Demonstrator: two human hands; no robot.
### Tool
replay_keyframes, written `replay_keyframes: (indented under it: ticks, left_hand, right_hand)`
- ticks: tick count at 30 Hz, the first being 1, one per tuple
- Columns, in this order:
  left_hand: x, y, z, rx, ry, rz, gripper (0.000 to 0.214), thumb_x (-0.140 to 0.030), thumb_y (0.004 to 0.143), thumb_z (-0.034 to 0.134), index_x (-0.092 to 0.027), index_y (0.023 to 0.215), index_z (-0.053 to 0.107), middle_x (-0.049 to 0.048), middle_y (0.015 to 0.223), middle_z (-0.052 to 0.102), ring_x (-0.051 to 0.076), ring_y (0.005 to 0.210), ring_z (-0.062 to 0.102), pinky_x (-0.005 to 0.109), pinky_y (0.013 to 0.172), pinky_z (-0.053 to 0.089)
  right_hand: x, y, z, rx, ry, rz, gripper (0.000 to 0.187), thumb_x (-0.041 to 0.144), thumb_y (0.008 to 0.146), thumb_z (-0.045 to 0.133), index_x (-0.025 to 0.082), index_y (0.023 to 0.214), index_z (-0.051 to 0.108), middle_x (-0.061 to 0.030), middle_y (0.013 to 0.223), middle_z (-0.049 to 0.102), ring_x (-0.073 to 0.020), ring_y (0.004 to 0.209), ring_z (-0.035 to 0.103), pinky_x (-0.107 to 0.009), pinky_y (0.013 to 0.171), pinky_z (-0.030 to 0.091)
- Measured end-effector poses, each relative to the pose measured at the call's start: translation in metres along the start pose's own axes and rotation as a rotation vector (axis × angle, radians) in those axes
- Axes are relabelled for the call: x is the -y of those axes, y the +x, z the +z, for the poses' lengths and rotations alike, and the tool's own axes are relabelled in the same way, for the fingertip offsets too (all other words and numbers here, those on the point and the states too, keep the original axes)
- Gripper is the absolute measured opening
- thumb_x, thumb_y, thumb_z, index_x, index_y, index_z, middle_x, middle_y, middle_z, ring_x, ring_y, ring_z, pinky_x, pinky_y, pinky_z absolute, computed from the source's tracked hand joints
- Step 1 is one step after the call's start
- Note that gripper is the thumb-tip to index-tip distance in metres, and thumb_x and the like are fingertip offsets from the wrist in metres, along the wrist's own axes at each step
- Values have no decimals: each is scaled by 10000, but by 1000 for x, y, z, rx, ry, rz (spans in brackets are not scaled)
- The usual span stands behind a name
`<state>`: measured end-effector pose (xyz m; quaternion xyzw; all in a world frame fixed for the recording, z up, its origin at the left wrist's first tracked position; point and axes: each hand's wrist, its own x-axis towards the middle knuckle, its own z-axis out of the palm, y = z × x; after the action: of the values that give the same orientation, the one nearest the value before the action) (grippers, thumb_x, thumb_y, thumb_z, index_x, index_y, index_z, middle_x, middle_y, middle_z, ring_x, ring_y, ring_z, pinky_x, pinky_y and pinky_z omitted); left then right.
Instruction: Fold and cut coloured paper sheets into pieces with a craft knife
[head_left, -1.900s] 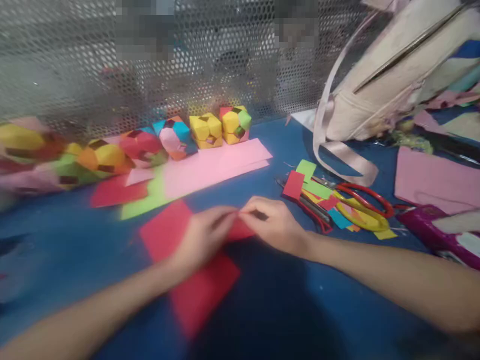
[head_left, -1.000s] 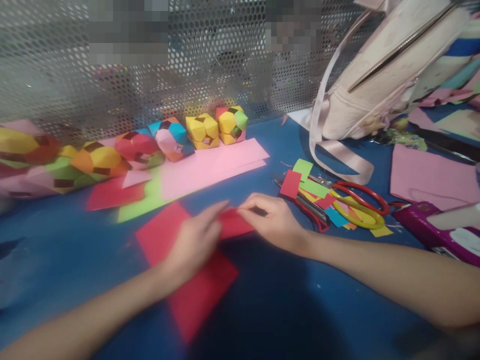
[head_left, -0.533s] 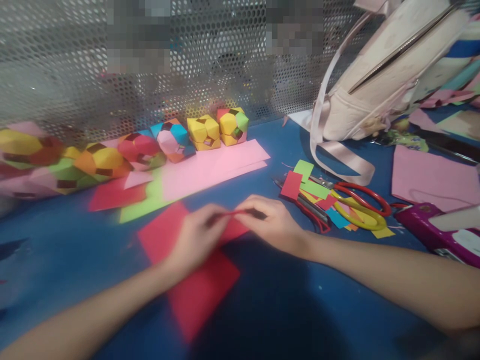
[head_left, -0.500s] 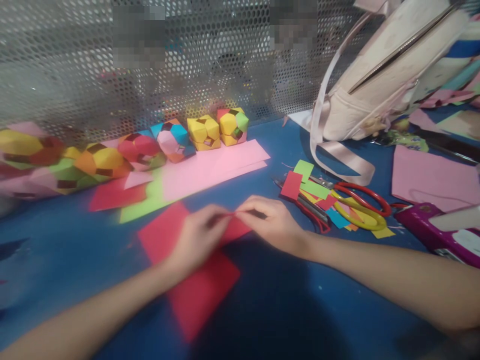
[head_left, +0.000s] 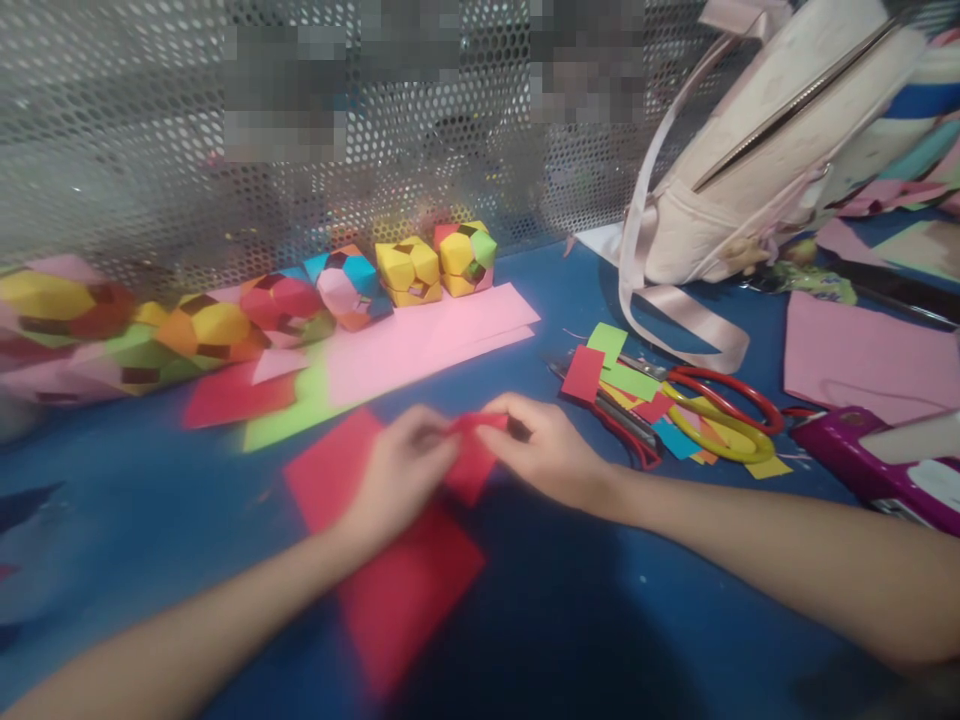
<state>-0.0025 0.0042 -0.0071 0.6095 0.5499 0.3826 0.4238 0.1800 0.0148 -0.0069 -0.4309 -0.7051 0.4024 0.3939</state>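
Both my hands meet over the blue table [head_left: 615,640] and pinch one small folded red paper piece [head_left: 471,462]. My left hand [head_left: 401,475] grips its left side with bent fingers. My right hand [head_left: 544,450] holds its right upper edge between thumb and fingers. Under my left wrist lies a larger red paper sheet [head_left: 390,570], flat on the table. The small piece is lifted a little off the table and partly hidden by my fingers.
Several multicoloured folded paper balls and cubes [head_left: 409,270] line the perforated metal screen [head_left: 150,150]. Pink strips [head_left: 427,335], green and red sheets lie before them. Scissors [head_left: 712,405] with paper scraps, a purple case [head_left: 862,460], pink paper [head_left: 862,355] and a beige bag [head_left: 765,150] sit to the right.
The small red piece went from lying nearly flat between my fingers to being raised and bent downward. My hands stayed close together at the same spot.
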Motion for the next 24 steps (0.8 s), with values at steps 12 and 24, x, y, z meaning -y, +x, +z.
replay_keyframes:
  ticks: [12,24]
  left_hand:
    - [-3,-2,1,-20,3,18,114,-284,774,622,-174,777,595,-34,687,594,114,628,545,225,575,433]
    - [-11,-3,2,-38,-13,-28,92,-246,718,611,-181,710,547,-39,681,574,123,646,543,233,598,435]
  right_hand:
    - [-2,-1,2,-28,11,-73,74,232,819,611,200,853,553,36,698,553,-106,614,502,-235,584,425]
    - [-2,0,3,-11,8,-100,17,186,840,550,194,837,565,22,747,564,-107,650,497,-241,603,407]
